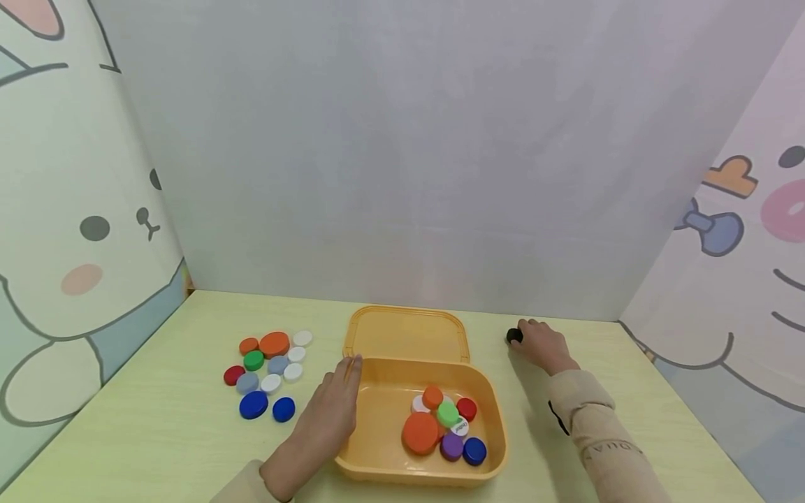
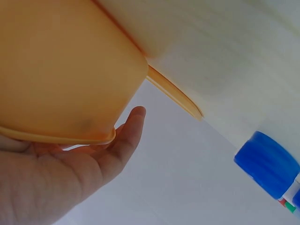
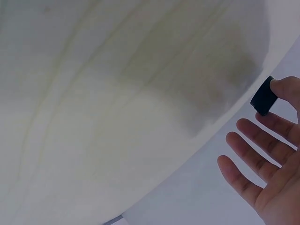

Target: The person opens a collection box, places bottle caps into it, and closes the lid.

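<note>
My right hand [image 1: 544, 346] is at the back right of the table, pinching a round black cap [image 3: 264, 96] between thumb and index finger. The other fingers are spread loosely in the right wrist view. My left hand [image 1: 328, 411] rests over the left rim of an orange plastic box [image 1: 497, 412], its fingers fairly straight. In the left wrist view the left hand [image 2: 89, 171] touches the box's rim; part of it is hidden behind the box wall. Inside the box lie several coloured bottle caps, among them a large orange cap [image 1: 420, 433] and a purple cap [image 1: 451, 446].
Left of the box, several loose caps lie grouped, including a green cap [image 1: 254, 360] and a blue cap [image 1: 254, 404]. An orange lid [image 1: 409, 332] lies flat behind the box. A grey-white backdrop [image 1: 402, 154] stands at the table's [image 1: 157, 433] far edge, with cartoon-printed sheets at both sides.
</note>
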`<state>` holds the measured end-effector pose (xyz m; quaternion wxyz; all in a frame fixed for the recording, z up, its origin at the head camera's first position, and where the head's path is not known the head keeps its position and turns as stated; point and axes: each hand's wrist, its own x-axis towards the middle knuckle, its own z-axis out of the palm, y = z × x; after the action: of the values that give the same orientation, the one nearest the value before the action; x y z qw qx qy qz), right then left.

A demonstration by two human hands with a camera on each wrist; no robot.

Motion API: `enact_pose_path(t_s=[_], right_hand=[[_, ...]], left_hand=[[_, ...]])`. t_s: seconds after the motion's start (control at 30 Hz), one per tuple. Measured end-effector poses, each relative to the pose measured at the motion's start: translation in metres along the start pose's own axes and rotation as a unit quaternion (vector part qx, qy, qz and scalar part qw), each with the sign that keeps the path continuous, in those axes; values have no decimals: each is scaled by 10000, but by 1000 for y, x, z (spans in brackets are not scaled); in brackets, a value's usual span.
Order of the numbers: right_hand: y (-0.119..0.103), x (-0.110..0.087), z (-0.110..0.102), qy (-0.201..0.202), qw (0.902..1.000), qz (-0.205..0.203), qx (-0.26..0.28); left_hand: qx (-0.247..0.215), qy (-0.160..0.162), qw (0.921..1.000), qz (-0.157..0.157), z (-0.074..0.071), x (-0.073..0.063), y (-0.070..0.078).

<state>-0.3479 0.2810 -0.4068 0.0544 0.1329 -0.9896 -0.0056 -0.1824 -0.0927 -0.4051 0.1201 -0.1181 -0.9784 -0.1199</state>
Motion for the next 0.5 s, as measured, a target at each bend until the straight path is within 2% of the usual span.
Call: enact_pose_path(t_s=[0.23, 0.5], right_hand=[[-6, -9, -8, 503, 9984, -239, -108], [-21, -20, -21, 868, 9951, -439, -192]], left_hand=[[1, -60, 10000, -43, 0, 0, 0], [15, -61, 10000, -50, 0, 1, 0]])
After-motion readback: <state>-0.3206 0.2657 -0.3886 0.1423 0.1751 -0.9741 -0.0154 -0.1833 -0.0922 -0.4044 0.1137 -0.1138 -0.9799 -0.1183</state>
